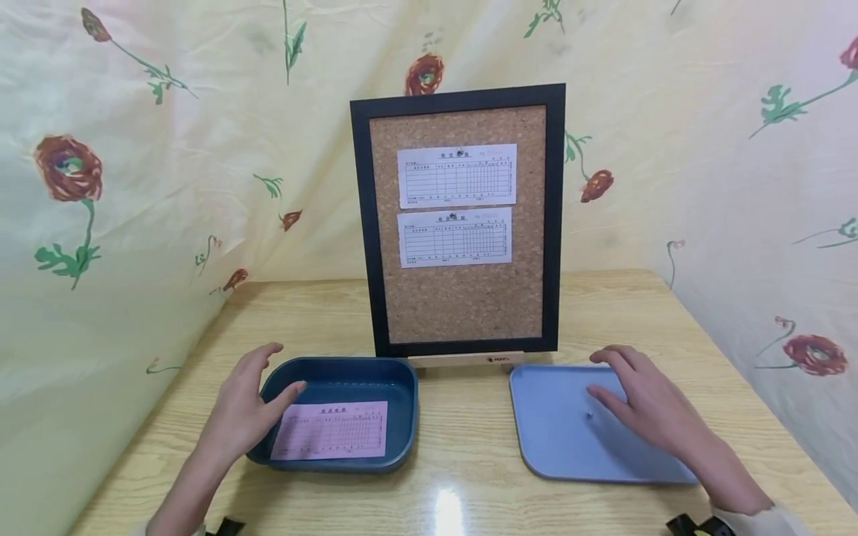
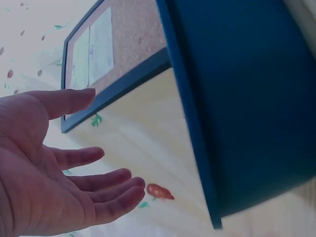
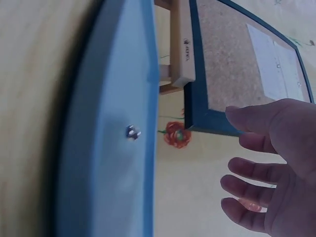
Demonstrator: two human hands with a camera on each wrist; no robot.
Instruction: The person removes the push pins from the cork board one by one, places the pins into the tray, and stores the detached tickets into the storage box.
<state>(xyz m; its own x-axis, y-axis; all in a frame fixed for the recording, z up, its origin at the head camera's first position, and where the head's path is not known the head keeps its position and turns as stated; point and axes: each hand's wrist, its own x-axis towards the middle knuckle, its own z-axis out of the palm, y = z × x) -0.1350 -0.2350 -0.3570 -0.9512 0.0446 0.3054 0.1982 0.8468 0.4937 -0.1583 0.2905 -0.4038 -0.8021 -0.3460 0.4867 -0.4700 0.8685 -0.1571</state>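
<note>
My left hand (image 1: 243, 408), fingers spread and holding nothing, hovers over the left rim of a dark teal bin (image 1: 409, 417). Inside that bin lies a pink printed slip (image 1: 330, 432). Over the blue tray (image 1: 556, 454) on the right is my right hand (image 1: 653, 406), its fingers loosely bent with nothing in them. A small shiny pushpin (image 3: 132, 132) lies on the tray, left of the right hand in the head view. Between and behind both containers stands a black-framed cork board (image 1: 462, 305) bearing two white printed slips, an upper one (image 1: 457, 179) and a lower one (image 1: 456, 242), each pinned at its top.
The board rests on a light wooden stand (image 1: 462, 360) near the back of the wooden table (image 1: 462, 439). Flower-patterned cloth (image 1: 268, 134) hangs behind and along both sides. Bare cork (image 1: 462, 305) shows below the lower slip.
</note>
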